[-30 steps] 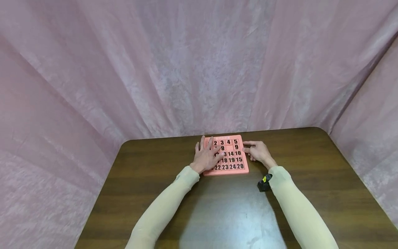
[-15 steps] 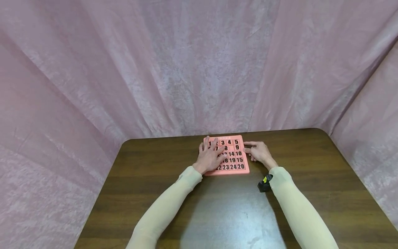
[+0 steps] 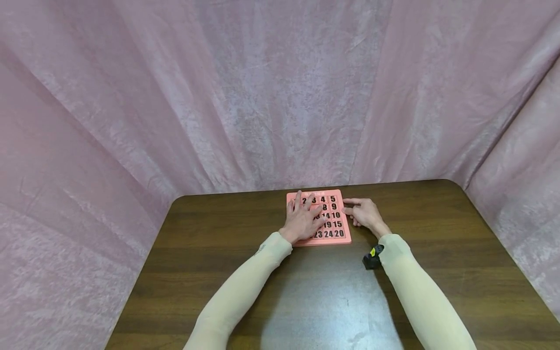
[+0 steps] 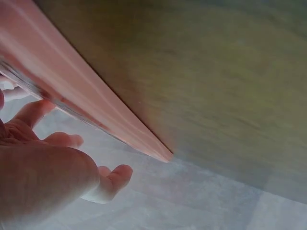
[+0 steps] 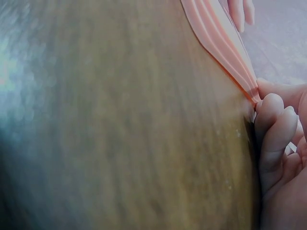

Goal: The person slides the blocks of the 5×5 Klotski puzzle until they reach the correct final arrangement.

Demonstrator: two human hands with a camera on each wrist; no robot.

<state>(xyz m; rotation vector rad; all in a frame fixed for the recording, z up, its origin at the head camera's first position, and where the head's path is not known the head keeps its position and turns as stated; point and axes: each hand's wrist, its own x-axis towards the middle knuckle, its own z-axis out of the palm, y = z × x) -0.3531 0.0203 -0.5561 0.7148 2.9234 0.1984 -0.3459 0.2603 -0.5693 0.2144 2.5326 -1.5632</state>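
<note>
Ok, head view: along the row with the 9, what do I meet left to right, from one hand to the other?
Left hand → 8 tile → 9 tile → board's right rim → right hand.

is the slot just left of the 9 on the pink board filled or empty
Filled: the head view shows the 8 tile there, between the left hand and the 9 tile.
</note>
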